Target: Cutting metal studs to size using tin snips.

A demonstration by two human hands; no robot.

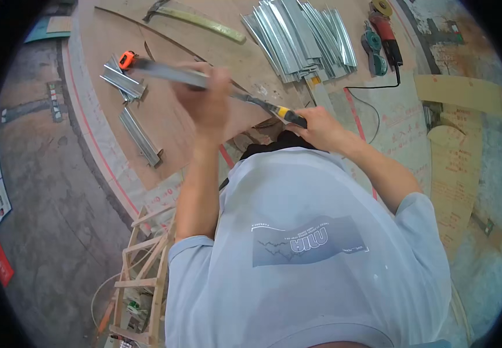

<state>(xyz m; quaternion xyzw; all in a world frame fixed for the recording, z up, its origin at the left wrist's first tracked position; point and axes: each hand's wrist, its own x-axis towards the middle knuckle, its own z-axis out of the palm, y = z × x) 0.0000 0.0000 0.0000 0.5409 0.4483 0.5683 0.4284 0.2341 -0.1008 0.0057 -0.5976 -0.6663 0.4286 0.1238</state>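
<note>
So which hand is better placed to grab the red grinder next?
Probably your right hand: it's nearer the red grinder, though its grip is on a black-and-yellow handle. Your left hand is farther across.

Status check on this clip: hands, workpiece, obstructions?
Left hand holds blurred grey metal strip. Right hand grips yellow-and-black tool. Orange tape measure by strip's far end, contact unclear.

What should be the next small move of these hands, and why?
It may be best to steady the metal strip, since the left hand holding it looks blurred, while the right hand grips a yellow-and-black tool pointing toward the strip.
</note>
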